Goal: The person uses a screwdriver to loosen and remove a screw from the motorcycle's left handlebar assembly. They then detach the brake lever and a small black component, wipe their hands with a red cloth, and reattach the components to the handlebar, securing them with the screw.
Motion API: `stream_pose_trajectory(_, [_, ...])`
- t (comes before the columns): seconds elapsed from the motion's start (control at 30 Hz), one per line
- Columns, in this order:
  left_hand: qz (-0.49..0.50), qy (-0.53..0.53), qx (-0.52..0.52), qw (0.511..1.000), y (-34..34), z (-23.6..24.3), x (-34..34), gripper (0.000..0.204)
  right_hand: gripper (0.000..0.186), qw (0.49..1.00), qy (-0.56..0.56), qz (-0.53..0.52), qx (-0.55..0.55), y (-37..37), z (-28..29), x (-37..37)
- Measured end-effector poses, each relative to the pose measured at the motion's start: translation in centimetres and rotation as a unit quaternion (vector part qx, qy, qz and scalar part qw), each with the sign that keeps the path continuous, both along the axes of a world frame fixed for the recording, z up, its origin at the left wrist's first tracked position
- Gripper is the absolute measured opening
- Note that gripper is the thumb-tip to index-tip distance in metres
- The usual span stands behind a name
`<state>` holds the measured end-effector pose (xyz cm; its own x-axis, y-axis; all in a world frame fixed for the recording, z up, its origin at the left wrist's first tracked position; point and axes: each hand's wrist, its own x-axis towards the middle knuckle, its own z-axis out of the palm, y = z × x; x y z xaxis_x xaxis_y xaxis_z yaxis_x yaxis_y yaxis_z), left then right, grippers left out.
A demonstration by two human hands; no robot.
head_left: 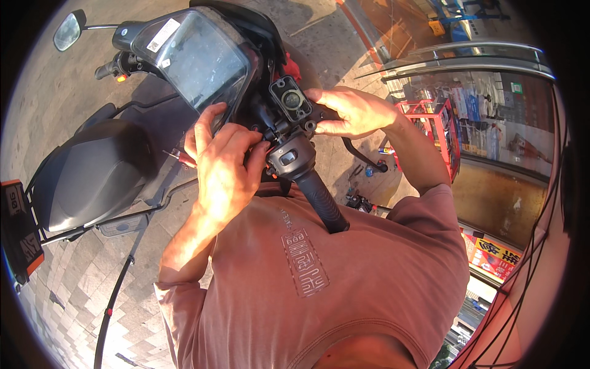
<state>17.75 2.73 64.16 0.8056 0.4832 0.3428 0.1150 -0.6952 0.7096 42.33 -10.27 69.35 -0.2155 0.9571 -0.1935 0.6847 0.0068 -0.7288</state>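
Observation:
Above the scooter's black handlebar grip point(322, 200), the brake fluid reservoir point(290, 101) has no lid on, and its inside shows. My right hand point(353, 112) holds the reservoir's outer side, with the thumb below and the fingers above, close to the brake lever point(359, 155). My left hand point(224, 154) is curled, its thumb and forefinger close together beside the switch housing point(292, 157). What lies between those fingertips is hidden. A small shiny metal piece point(175, 154) shows by the left hand's other fingers; I cannot make out its kind.
The dark display screen point(206, 58) and a mirror point(69, 31) are at the upper left. Beyond the left arm is the black seat point(98, 172). A red rack point(439, 126) and a glass cabinet point(479, 111) stand at right. Small items, including a blue one point(369, 172), lie on the ground.

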Motion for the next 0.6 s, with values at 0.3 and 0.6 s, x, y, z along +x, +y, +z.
stream_pose_trajectory(0.3, [0.026, -0.018, 0.033, 0.999, -0.14, 0.28, 0.01, 0.017, 0.048, 1.0, 0.019, -0.01, -0.02, -0.1, -0.3, 0.14])
stream_pose_trajectory(0.6, [-0.02, -0.007, 0.025, 0.999, 0.17, 0.6, 0.12, 0.017, 0.05, 1.0, 0.012, -0.016, -0.024, -0.24, -0.63, 0.21])
